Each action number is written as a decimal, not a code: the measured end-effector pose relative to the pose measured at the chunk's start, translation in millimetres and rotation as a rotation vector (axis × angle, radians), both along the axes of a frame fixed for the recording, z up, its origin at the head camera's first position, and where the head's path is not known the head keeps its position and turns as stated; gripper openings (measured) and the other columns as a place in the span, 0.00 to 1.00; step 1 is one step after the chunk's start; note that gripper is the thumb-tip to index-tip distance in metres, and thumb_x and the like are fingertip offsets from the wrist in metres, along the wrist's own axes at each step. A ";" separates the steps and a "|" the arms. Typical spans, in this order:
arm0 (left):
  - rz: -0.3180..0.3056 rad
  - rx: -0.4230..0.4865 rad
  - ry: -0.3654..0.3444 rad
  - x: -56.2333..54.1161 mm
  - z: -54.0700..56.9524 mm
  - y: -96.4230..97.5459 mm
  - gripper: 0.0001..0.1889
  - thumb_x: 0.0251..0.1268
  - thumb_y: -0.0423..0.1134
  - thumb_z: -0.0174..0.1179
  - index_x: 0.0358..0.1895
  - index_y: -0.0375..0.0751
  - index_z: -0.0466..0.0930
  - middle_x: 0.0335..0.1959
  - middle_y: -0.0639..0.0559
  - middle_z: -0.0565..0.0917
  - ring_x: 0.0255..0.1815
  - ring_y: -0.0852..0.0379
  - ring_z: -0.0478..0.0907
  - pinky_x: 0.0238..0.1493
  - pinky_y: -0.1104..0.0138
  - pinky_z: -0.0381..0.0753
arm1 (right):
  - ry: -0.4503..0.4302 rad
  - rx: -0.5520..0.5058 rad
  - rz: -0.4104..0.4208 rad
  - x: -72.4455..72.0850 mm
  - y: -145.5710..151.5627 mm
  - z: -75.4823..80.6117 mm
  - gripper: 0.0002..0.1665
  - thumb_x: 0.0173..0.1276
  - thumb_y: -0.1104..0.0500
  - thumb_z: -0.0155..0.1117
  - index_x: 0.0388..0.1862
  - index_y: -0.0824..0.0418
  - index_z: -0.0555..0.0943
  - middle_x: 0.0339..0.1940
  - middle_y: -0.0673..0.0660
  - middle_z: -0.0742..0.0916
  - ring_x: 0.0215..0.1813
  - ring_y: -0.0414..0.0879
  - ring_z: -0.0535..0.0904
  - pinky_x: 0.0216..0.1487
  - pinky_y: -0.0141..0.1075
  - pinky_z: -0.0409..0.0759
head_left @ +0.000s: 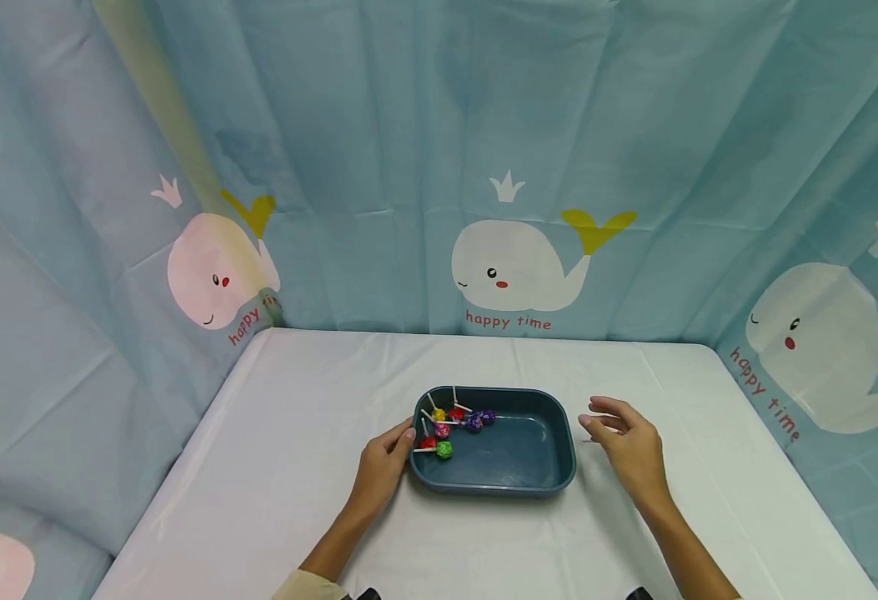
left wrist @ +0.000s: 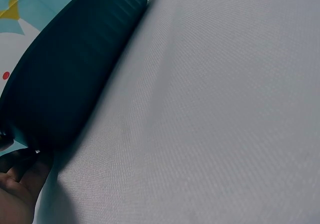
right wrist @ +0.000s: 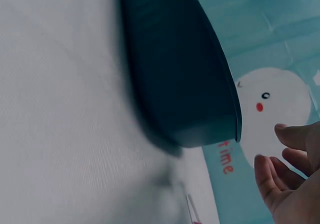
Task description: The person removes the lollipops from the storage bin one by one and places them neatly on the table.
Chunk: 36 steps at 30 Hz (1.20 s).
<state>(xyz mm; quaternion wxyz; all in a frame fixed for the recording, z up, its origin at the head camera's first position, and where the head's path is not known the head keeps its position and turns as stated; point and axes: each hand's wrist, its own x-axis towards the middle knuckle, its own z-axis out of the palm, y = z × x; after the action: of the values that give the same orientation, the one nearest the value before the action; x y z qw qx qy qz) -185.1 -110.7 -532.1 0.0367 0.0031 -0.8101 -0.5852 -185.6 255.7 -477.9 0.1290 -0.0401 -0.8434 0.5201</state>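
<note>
A dark blue rectangular tray [head_left: 529,486] stands on the white-covered table. Several wrapped lollipops lie in its left part, among them a green lollipop [head_left: 444,450], a yellow lollipop [head_left: 439,414] and a purple lollipop [head_left: 474,423]. At the tray's left end my left hand [head_left: 378,471] grips the rim and wall; the tray's underside and wall [left wrist: 70,69] fill much of the left wrist view. My right hand [head_left: 629,450] hovers off the tray's right end, fingers bent and apart, holding nothing visible. Below its fingertips, a lollipop stick [right wrist: 189,209] shows on the cloth; its head is mostly cut off.
White cloth [head_left: 318,400] covers the table around the tray. Behind and at both sides hangs a pale blue curtain [head_left: 378,167] printed with whales.
</note>
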 end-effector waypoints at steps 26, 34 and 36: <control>0.001 0.020 0.001 -0.2 -1.1 0.3 0.23 0.85 0.47 0.55 0.73 0.41 0.79 0.71 0.45 0.81 0.78 0.45 0.72 0.78 0.48 0.69 | -0.044 -0.104 0.125 -12.2 -56.7 8.2 0.27 0.73 0.47 0.74 0.65 0.57 0.84 0.62 0.60 0.88 0.57 0.49 0.87 0.52 0.20 0.82; 0.004 0.016 0.002 -0.1 -0.8 0.9 0.23 0.85 0.48 0.55 0.73 0.41 0.79 0.71 0.45 0.81 0.78 0.45 0.72 0.78 0.48 0.69 | -0.043 -0.094 0.136 -19.2 -68.3 2.2 0.26 0.72 0.50 0.76 0.64 0.58 0.84 0.61 0.59 0.88 0.56 0.50 0.88 0.49 0.26 0.85; 0.002 0.015 0.000 0.1 -0.5 0.8 0.23 0.85 0.48 0.55 0.73 0.41 0.79 0.72 0.45 0.80 0.78 0.45 0.72 0.78 0.48 0.69 | -0.047 -0.078 0.131 -20.4 -71.4 0.9 0.27 0.72 0.50 0.75 0.65 0.59 0.84 0.61 0.58 0.89 0.57 0.50 0.88 0.52 0.28 0.86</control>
<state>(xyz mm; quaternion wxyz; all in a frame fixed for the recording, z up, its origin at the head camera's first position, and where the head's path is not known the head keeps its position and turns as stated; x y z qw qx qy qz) -185.0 -109.9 -532.6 0.0372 0.0044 -0.8057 -0.5912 -206.0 184.4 -476.9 0.0734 -0.0019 -0.8261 0.5588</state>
